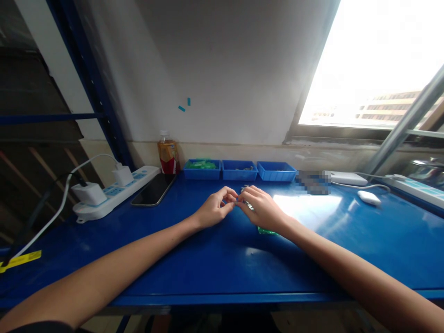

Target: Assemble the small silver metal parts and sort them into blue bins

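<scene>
Over the middle of the blue table [215, 259], my left hand [218, 206] and my right hand [259, 207] meet at the fingertips. My left thumb and fingers are pinched together at a tiny piece, too small to name. The right hand's thumb and fingers close on the same spot from the other side. Some small metallic bits show behind and under my right fingers, mostly hidden. A green piece [267, 231] lies on the table below my right wrist, partly covered by it.
Three blue bins stand along the wall: one with green pieces [201, 164], a middle bin [239, 175], a right bin [276, 175]. At left are a power strip [116, 194], a phone [154, 189] and a bottle [167, 155]. A white earbud case [369, 199] and another strip [421, 189] lie right.
</scene>
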`<state>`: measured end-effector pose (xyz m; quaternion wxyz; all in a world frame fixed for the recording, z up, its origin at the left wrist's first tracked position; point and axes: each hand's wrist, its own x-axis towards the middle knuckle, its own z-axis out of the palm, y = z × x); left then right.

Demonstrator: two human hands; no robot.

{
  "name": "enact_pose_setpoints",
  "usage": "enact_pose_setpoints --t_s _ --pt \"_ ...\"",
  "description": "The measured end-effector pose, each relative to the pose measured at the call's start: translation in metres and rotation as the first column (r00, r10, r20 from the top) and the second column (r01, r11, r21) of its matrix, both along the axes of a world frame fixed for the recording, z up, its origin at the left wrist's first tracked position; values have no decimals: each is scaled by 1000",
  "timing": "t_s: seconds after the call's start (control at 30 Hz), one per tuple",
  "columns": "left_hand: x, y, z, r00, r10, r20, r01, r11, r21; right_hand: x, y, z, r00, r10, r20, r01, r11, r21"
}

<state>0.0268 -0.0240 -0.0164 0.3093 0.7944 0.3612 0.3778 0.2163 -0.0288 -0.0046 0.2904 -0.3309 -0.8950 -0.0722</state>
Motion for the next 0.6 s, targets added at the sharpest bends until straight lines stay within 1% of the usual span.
enact_pose_setpoints --t_s 0.17,0.23,0.33,0.4,0.5,0.6 --pt "1 -5 3 994 53 -94 -41 991 128 -3 1 -3 997 -41 -58 40 999 -29" --pt "1 -6 4 990 84 -116 -66 987 149 -4 1 -4 997 -42 -72 40 999 -32" --pt "2 -5 5 986 118 -119 -103 987 127 -5 1 -5 993 -61 -100 58 998 -36" --pt "1 -4 4 989 113 -92 -105 991 88 -4 1 -6 992 -57 -117 53 998 -34" --pt "0 0 3 997 59 -49 -58 998 25 -4 0 -8 996 -22 -90 22 1000 4" --pt "-1 2 1 999 10 -39 -11 1000 -9 -6 -4 -8 999 -12 -42 15 998 57"
